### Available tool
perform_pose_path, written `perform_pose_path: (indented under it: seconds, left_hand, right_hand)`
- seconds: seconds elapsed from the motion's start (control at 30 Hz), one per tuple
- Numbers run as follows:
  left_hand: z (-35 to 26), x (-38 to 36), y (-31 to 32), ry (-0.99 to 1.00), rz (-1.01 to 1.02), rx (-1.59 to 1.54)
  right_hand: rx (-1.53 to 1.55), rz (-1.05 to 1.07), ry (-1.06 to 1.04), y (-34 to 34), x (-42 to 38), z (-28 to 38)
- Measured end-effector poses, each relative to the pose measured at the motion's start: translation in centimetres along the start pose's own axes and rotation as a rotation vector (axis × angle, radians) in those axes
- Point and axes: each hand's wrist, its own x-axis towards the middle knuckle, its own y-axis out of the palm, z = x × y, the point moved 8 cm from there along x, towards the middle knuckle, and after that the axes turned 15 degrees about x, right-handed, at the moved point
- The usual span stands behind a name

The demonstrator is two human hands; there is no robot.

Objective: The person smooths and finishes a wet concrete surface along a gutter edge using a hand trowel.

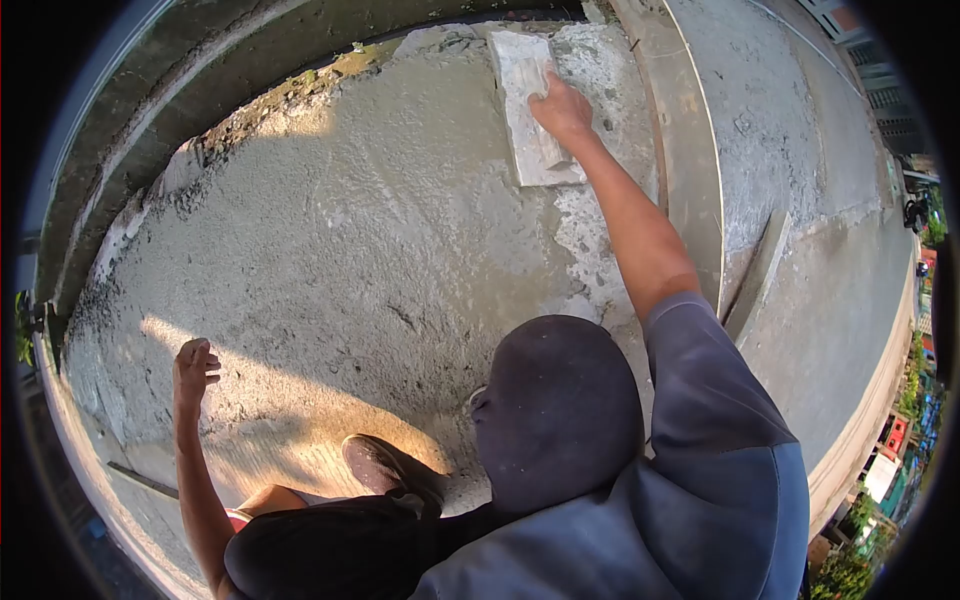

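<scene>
Wrapped round the handle of a pale, rectangular float (515, 110), my right hand (562, 108) is closed near the top of the view. The float lies flat on wet grey concrete (400, 200), beside a rough whitish patch (595, 235). My left hand (195, 372) hangs over the concrete at the lower left, its fingers loosely bent and a little apart, with nothing visible in it.
A board edge (690, 130) borders the wet surface on the right, with a loose plank (760, 275) beyond it. A curved concrete wall (120, 150) runs along the upper left. My shoe (375, 463) and dark-clothed knee (560, 415) are below.
</scene>
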Motion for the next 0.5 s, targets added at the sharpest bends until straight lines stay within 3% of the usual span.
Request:
perform_pose_path:
  seconds: [0.13, 0.27, 0.43, 0.5]
  left_hand:
    - [2.4, -1.4, -0.5, -0.08, -0.026, -0.067]
    - [4.0, -1.3, 0.8, -0.114, -0.001, -0.084]
    - [1.2, -0.1, 1.0, -0.095, 0.009, -0.041]
    - [0.4, 0.2, 1.0, -0.055, 0.001, -0.016]
  right_hand:
    - [-0.053, -0.112, 0.237, -6.5, -8.0, -5.7]
    - [-0.067, -0.079, 0.266, -5.1, -8.1, -9.1]
    - [-0.119, 0.084, 0.066, 2.2, -0.8, 0.1]
    - [-0.042, 0.061, 0.045, 3.7, 2.4, 1.0]
